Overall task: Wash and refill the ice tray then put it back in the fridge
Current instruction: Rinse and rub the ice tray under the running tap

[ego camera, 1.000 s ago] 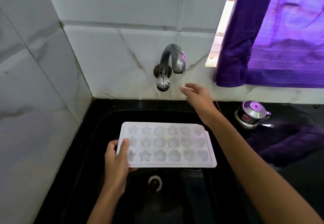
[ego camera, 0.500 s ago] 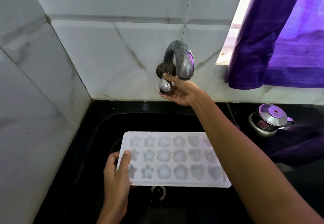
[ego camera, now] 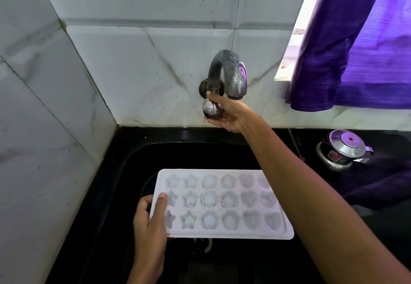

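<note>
A home kitchen: a black sink (ego camera: 124, 172) sits in a black surface (ego camera: 389, 228) in a corner of marbled white wall tiles (ego camera: 133, 61), with a wall tap (ego camera: 229, 72) above, a small metal pot (ego camera: 342, 150) at right, and a purple curtain (ego camera: 360, 50) over the window.

I see my left hand (ego camera: 149, 223) gripping the left end of the white ice tray (ego camera: 222, 203), thumb on top, holding it level over the black sink (ego camera: 124, 172). My right hand (ego camera: 229, 113) reaches to the back wall and grips the round knob (ego camera: 210, 111) of the tap (ego camera: 231, 72), thumb over it. A metal kettle (ego camera: 343, 150) stands on the counter at the sink's right rear corner, below a purple curtain (ego camera: 360, 50).
</note>
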`<state>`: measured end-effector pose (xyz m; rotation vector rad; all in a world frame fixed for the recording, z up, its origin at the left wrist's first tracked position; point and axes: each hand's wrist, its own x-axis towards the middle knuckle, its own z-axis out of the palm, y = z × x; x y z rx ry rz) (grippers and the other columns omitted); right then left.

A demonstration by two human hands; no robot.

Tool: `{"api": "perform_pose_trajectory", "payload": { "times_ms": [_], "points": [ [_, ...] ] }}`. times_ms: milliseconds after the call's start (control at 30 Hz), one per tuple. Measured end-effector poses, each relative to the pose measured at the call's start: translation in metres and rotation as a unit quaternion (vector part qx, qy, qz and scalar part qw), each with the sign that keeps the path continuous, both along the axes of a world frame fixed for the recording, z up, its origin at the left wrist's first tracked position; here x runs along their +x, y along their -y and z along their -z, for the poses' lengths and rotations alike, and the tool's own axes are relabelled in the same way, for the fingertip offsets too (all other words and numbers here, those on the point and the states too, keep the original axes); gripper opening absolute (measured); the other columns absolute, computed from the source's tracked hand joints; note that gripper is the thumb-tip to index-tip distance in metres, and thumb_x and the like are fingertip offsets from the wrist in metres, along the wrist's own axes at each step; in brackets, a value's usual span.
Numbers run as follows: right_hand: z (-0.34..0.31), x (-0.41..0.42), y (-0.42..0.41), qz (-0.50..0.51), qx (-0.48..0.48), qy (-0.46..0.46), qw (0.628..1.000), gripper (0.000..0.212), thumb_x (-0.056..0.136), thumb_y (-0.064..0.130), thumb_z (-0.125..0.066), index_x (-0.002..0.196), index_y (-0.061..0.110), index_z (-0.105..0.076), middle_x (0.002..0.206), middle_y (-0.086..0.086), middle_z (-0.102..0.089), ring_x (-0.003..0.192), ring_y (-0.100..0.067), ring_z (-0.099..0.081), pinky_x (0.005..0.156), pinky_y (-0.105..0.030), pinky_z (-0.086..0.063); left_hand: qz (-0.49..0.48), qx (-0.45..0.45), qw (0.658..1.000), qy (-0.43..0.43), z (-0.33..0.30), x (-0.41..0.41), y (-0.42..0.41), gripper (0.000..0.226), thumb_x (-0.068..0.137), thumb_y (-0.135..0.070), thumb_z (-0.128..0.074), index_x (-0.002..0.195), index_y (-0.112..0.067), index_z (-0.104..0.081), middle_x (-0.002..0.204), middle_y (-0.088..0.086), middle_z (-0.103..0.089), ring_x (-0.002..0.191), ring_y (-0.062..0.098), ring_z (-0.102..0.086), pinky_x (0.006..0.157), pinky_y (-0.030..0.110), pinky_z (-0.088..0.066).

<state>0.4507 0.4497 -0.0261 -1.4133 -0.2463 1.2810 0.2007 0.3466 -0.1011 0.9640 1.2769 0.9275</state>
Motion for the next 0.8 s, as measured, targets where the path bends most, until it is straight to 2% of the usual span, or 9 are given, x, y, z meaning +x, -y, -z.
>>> {"api": "perform_pose_trajectory", "payload": {
  "times_ms": [67, 200, 300, 467, 533, 633, 800],
  "points": [
    [-0.001, 0.001, 0.005, -0.015, 0.015, -0.009, 1.000, 0.041, 0.079, 0.024, -0.074, 0.108, 0.002, -0.056, 0.100, -0.016, -0.063, 0.102, -0.028, -0.064, 0.093, -0.040, -0.053, -0.003, -0.004, 1.000, 0.002, -0.001, -0.001, 0.000, 0.013, 0.093, -0.024, -0.056, 0.094, -0.011, -0.059, 0.081, 0.007, -0.072, 0.067, 0.020, -0.070, 0.058, 0.033, -0.052],
    [0.005, 0.013, 0.022, -0.015, 0.002, -0.010, 1.000, 0.061, 0.083, 0.039, -0.068, 0.125, 0.000, -0.045, 0.127, -0.021, -0.049, 0.115, -0.035, -0.054, 0.098, -0.040, -0.049, -0.013, -0.006, 1.000, 0.004, -0.004, -0.004, -0.001, 0.011, 0.093, -0.023, -0.055, 0.092, -0.012, -0.058, 0.081, 0.007, -0.071, 0.063, 0.017, -0.069, 0.055, 0.031, -0.050],
    [0.012, 0.023, 0.037, 0.003, -0.014, -0.037, 0.999, 0.072, 0.084, 0.041, -0.066, 0.135, -0.002, -0.039, 0.131, -0.023, -0.046, 0.115, -0.036, -0.053, 0.090, -0.037, -0.052, -0.022, -0.007, 1.000, 0.000, -0.003, -0.007, -0.002, 0.012, 0.093, -0.023, -0.056, 0.091, -0.012, -0.057, 0.081, 0.007, -0.070, 0.062, 0.015, -0.068, 0.054, 0.030, -0.050],
    [0.014, 0.027, 0.050, 0.010, -0.019, -0.044, 0.999, 0.075, 0.083, 0.039, -0.068, 0.136, -0.006, -0.038, 0.133, -0.024, -0.047, 0.114, -0.035, -0.056, 0.098, -0.037, -0.049, -0.039, -0.010, 0.999, -0.004, -0.002, -0.011, -0.005, 0.011, 0.093, -0.023, -0.056, 0.093, -0.012, -0.057, 0.089, 0.011, -0.069, 0.076, 0.027, -0.067, 0.062, 0.035, -0.052],
    [0.010, 0.026, 0.049, 0.008, -0.015, -0.045, 0.999, 0.074, 0.084, 0.039, -0.067, 0.133, -0.009, -0.039, 0.132, -0.025, -0.049, 0.114, -0.034, -0.057, 0.100, -0.038, -0.048, -0.043, -0.009, 0.999, -0.003, -0.003, -0.012, -0.005, 0.011, 0.093, -0.023, -0.056, 0.093, -0.012, -0.057, 0.089, 0.012, -0.069, 0.077, 0.028, -0.067, 0.064, 0.036, -0.052],
    [0.002, 0.018, 0.046, 0.003, -0.011, -0.024, 1.000, 0.069, 0.086, 0.038, -0.064, 0.131, -0.009, -0.041, 0.128, -0.025, -0.051, 0.114, -0.033, -0.056, 0.099, -0.037, -0.048, -0.055, 0.000, 0.998, -0.004, -0.006, -0.013, -0.006, 0.010, 0.094, -0.022, -0.055, 0.090, -0.013, -0.057, 0.084, 0.008, -0.067, 0.071, 0.021, -0.064, 0.058, 0.032, -0.048],
    [0.004, -0.001, 0.061, 0.023, 0.015, 0.036, 0.999, 0.043, 0.094, 0.030, -0.055, 0.120, -0.004, -0.051, 0.116, -0.019, -0.057, 0.114, -0.028, -0.057, 0.102, -0.034, -0.046, -0.088, 0.018, 0.996, -0.013, -0.006, -0.015, -0.010, 0.013, 0.094, -0.022, -0.055, 0.096, -0.009, -0.055, 0.082, 0.001, -0.063, 0.068, 0.014, -0.060, 0.055, 0.028, -0.044]
  ]
}}
